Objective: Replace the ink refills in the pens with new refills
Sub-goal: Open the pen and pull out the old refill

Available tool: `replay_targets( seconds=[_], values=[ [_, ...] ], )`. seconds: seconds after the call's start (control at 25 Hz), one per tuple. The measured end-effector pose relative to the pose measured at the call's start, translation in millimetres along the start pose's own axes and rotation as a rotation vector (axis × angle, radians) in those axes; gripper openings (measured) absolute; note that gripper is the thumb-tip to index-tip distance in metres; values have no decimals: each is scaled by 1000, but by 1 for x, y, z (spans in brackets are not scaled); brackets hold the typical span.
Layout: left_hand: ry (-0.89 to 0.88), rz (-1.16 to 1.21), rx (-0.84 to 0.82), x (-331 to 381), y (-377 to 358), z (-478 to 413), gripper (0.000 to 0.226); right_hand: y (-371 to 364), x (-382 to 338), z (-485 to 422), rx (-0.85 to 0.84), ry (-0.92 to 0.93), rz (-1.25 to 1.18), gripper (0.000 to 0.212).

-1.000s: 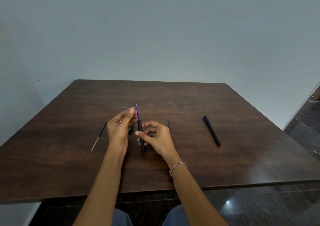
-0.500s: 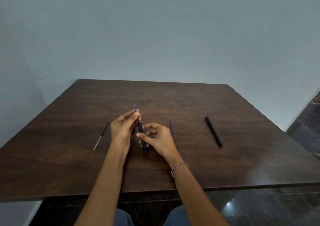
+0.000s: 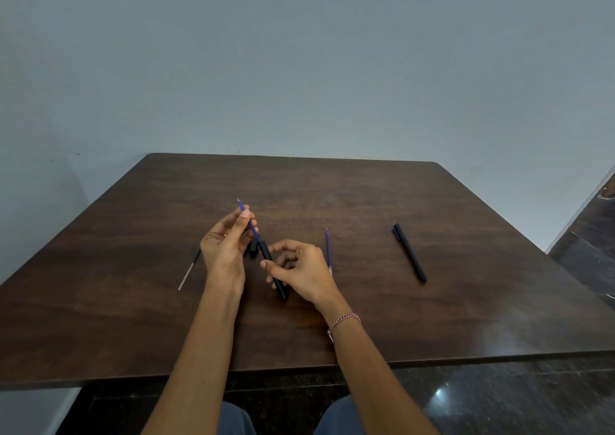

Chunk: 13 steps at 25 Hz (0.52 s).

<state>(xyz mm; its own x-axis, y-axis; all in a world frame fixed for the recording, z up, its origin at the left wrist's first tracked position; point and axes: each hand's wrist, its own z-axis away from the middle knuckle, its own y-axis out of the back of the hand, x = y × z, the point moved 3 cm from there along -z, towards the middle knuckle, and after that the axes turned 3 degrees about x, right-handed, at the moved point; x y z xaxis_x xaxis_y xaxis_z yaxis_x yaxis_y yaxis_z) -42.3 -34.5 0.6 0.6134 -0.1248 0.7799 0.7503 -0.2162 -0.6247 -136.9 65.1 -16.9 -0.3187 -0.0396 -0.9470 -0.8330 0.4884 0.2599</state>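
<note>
The blue refill (image 3: 249,223) is pinched between the thumb and fingertips of the left hand (image 3: 223,251), with its tip pointing up and away. Its lower end is seated in the mouth of the black pen barrel (image 3: 270,263), which is gripped by the curled fingers (image 3: 293,245) of the right hand (image 3: 304,269). The refill is judged to be only partly inside.

If it is pushed off the barrel's axis, the thin tube may be bent or kinked. If the pinch slides toward the tip, ink may be smeared. A small black part (image 3: 254,250), possibly the pen's nose piece, is seen just beside the left fingers and could be knocked away.

To the right of the right hand, a spare blue refill (image 3: 328,251) lies on the counter (image 3: 366,201), and a second black pen (image 3: 410,253) lies farther right. To the left of the left hand lies a thin pale refill (image 3: 188,271), which could be mistaken for a new one.
</note>
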Motion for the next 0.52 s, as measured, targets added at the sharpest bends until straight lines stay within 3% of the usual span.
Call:
replay_targets(
  seconds=[0.52],
  values=[
    [-61, 88, 198, 32, 8, -21, 10, 0, 0, 2, -12, 21, 67, 21]
  ],
)
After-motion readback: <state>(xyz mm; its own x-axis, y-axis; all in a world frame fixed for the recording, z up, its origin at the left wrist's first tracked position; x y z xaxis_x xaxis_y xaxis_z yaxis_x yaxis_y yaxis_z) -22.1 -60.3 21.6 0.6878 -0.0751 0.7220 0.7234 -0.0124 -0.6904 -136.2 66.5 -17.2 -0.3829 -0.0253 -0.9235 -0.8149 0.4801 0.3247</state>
